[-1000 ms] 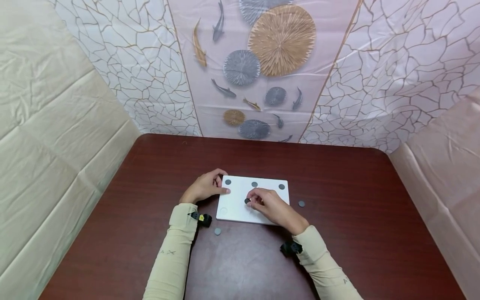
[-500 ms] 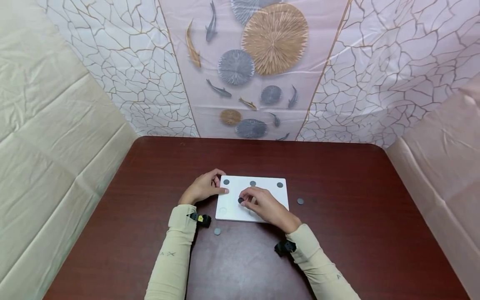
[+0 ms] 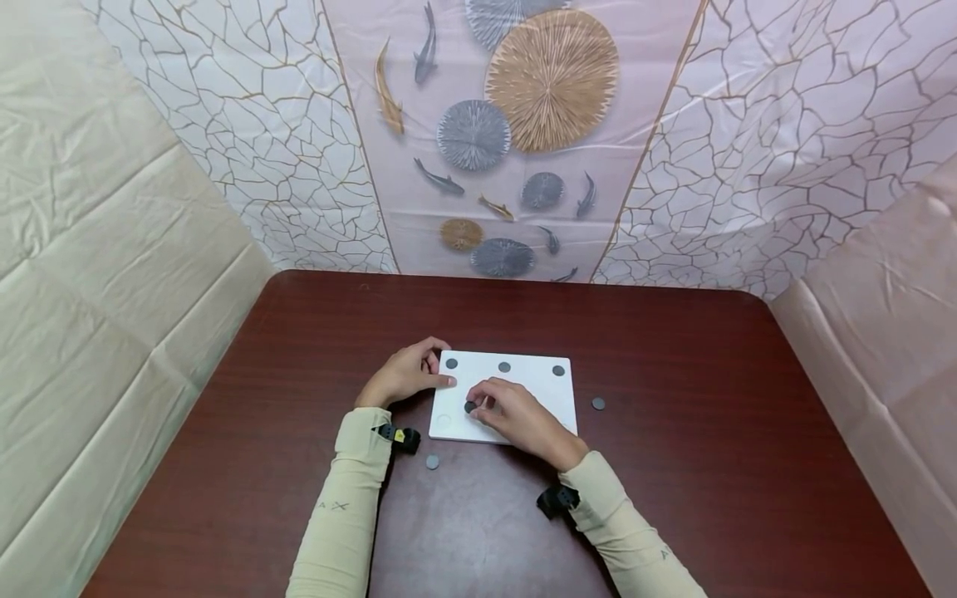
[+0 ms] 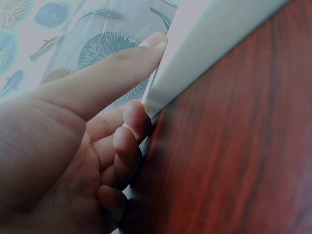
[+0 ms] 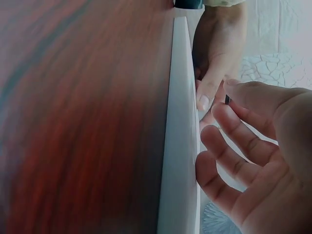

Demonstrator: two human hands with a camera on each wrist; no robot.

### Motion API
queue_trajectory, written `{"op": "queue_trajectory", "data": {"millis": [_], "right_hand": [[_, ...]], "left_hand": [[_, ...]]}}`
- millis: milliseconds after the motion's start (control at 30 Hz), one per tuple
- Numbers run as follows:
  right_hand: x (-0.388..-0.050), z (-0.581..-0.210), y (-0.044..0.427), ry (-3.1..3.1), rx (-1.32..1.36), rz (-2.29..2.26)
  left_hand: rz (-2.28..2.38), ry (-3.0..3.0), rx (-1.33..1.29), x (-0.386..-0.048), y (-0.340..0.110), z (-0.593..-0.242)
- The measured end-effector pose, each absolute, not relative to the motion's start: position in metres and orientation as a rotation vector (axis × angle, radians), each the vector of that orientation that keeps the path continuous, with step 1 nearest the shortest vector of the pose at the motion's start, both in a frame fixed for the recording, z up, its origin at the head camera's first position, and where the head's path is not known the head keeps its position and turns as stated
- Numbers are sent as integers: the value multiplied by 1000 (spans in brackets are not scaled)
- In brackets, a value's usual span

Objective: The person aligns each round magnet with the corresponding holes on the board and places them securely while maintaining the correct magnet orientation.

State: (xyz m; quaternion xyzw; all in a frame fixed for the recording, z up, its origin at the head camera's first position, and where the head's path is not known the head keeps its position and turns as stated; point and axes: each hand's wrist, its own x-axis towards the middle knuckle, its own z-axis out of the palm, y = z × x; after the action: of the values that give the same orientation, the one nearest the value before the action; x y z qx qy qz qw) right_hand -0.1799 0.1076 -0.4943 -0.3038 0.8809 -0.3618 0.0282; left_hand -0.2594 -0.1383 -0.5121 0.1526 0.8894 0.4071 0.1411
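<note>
1. Dark disc: over L half of white board; right grip closed on it, pinching btwn thumb & fingertips.
2. Main risk, prob.: disc is small & thin, so a slack or off-centre pinch might drop it. Fingers hide part of it too, so it could go down askew.
3. Disc's lie: round, no long axis. Right wrist view gives just a dark sliver, edge-on, approx. parallel to board's face; exact tilt can't tell.
4. Board: flat on desk, long axis L–R, v. slight skew, one long edge facing the person. Faint ring at near L corner; far-row discs, three, along far edge.
5. Left grip holds board's L end, thumb on face. If that hold slackens, a push from the R might slide or turn it.
6. Near loose disc: by L wrist camera, which could nudge it. Right loose disc: beyond R edge.
</note>
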Motion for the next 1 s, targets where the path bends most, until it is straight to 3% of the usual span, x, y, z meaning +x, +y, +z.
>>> {"op": "queue_trajectory", "data": {"millis": [1000], "right_hand": [[-177,-494,88,2745,-940,-1009]], "left_hand": [[1181,2555,447,-259,-138,-511]]}}
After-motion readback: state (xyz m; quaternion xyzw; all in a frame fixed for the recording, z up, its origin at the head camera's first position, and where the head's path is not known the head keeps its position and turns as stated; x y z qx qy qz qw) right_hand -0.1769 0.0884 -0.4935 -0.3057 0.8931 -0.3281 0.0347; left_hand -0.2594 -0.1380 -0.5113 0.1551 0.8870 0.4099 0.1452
